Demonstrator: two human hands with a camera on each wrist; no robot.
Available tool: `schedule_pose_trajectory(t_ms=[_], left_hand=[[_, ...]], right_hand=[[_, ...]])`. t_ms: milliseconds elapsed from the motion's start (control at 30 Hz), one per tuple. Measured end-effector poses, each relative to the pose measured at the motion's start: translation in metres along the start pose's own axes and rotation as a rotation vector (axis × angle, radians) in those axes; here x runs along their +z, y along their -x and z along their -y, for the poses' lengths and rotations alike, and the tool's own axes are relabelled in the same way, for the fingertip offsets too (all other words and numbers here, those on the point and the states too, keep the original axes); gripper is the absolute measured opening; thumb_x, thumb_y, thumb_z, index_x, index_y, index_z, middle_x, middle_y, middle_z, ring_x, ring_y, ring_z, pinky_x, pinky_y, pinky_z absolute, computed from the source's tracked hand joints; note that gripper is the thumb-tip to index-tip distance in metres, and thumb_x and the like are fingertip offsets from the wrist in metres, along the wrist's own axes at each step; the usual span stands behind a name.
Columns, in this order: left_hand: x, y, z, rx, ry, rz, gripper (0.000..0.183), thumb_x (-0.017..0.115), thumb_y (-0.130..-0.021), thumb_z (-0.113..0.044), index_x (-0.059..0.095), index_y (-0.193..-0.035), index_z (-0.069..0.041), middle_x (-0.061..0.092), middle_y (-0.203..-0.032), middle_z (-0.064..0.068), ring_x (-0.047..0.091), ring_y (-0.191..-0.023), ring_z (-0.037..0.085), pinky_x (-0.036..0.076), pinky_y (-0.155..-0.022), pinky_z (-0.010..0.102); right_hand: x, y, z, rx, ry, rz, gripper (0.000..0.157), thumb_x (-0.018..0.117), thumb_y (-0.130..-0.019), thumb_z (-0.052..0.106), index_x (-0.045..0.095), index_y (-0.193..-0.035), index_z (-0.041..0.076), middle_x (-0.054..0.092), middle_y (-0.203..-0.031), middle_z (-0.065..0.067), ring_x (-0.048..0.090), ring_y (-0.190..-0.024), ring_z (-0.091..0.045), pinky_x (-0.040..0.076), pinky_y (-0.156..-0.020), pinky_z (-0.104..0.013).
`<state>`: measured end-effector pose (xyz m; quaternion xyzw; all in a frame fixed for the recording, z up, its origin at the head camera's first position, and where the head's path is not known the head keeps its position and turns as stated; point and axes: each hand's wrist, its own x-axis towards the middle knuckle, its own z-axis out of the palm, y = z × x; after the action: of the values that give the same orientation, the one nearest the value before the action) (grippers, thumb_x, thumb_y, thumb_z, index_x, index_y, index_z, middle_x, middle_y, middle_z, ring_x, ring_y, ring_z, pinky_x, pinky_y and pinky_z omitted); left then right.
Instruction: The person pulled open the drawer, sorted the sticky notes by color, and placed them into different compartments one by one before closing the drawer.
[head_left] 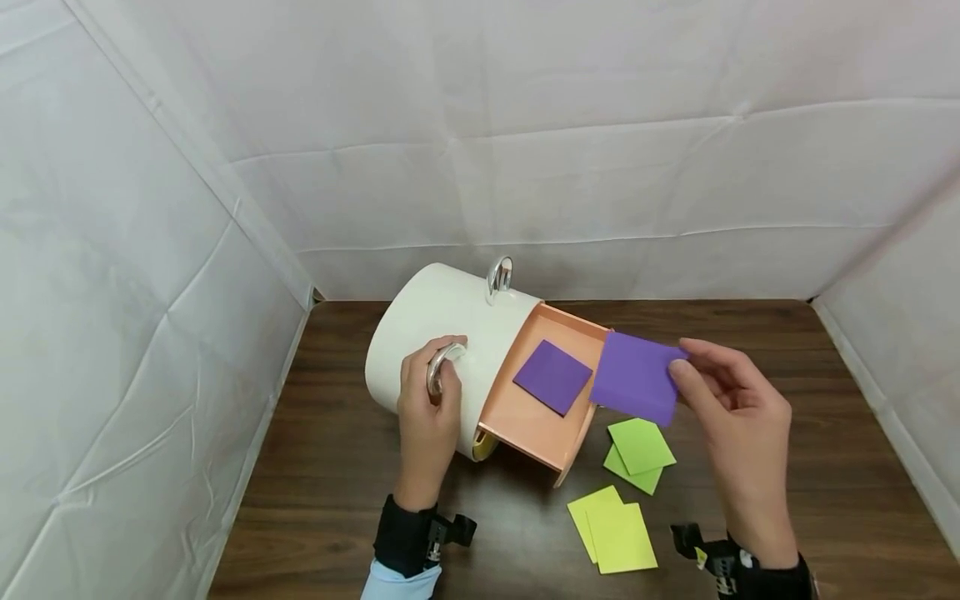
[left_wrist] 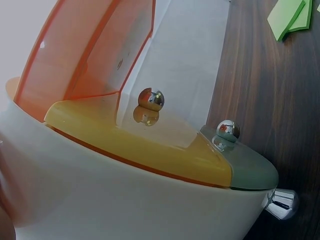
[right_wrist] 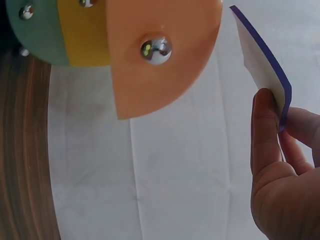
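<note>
A white rounded desk organizer [head_left: 450,308] stands on the table, its orange drawer [head_left: 525,417] pulled out. My left hand [head_left: 427,417] holds a silver loop handle [head_left: 435,375] on the organizer's top. Between thumb and fingers, my right hand [head_left: 738,425] pinches the corner of a purple sticky note pad [head_left: 637,375], held up by the drawer's front. Inside the drawer lies another purple sticky note pad [head_left: 553,377]. In the right wrist view, the pinched pad [right_wrist: 265,55] shows a pale underside and stands apart from the orange drawer front [right_wrist: 165,85].
Two green sticky note pads [head_left: 642,446] overlap on the table, right of the drawer. Nearer me lie two yellow ones [head_left: 621,537]. Yellow [left_wrist: 140,142] and green [left_wrist: 252,167] drawers with silver knobs sit beside the orange one. White cloth walls [head_left: 562,183] surround the table.
</note>
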<state>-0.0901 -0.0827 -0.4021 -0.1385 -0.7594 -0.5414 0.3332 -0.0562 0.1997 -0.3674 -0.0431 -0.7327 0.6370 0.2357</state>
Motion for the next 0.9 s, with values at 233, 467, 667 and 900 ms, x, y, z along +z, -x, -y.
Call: schedule_pose_trajectory(t_ms=[233, 467, 667, 900], left_hand=[[-0.001, 0.000, 0.001, 0.001, -0.008, 0.001, 0.029, 0.048, -0.095, 0.009, 0.056, -0.122, 0.001, 0.058, -0.119, 0.007, 0.050, -0.107, 0.023, 0.045, -0.083, 0.028], [-0.001, 0.001, 0.001, -0.004, -0.015, 0.003, 0.029, 0.048, -0.095, 0.008, 0.056, -0.122, 0.000, 0.058, -0.119, 0.006, 0.050, -0.107, 0.023, 0.045, -0.084, 0.028], [-0.002, 0.002, 0.002, -0.005, -0.013, 0.008, 0.029, 0.048, -0.096, 0.008, 0.055, -0.123, 0.000, 0.058, -0.119, 0.006, 0.050, -0.108, 0.023, 0.046, -0.084, 0.028], [-0.001, 0.002, 0.002, 0.002, -0.013, 0.002, 0.030, 0.048, -0.095, 0.008, 0.056, -0.123, 0.000, 0.058, -0.119, 0.007, 0.050, -0.108, 0.024, 0.045, -0.084, 0.028]], right_hand=[[0.015, -0.002, 0.017, -0.066, 0.072, 0.046, 0.031, 0.070, -0.088, 0.009, 0.069, -0.119, 0.011, 0.065, -0.104, -0.014, 0.063, -0.079, -0.020, 0.051, -0.071, -0.026], [0.032, -0.005, 0.032, -0.174, 0.158, 0.115, 0.030, 0.068, -0.090, 0.009, 0.067, -0.120, 0.007, 0.067, -0.102, -0.009, 0.064, -0.079, -0.016, 0.050, -0.070, -0.023], [0.046, -0.007, 0.012, -0.221, 0.219, 0.167, 0.030, 0.068, -0.091, 0.015, 0.067, -0.121, 0.015, 0.067, -0.103, 0.003, 0.064, -0.084, -0.011, 0.049, -0.070, -0.023], [0.054, -0.010, -0.015, -0.255, 0.241, 0.210, 0.031, 0.068, -0.092, 0.021, 0.066, -0.123, 0.022, 0.065, -0.104, 0.013, 0.063, -0.084, -0.008, 0.050, -0.067, -0.025]])
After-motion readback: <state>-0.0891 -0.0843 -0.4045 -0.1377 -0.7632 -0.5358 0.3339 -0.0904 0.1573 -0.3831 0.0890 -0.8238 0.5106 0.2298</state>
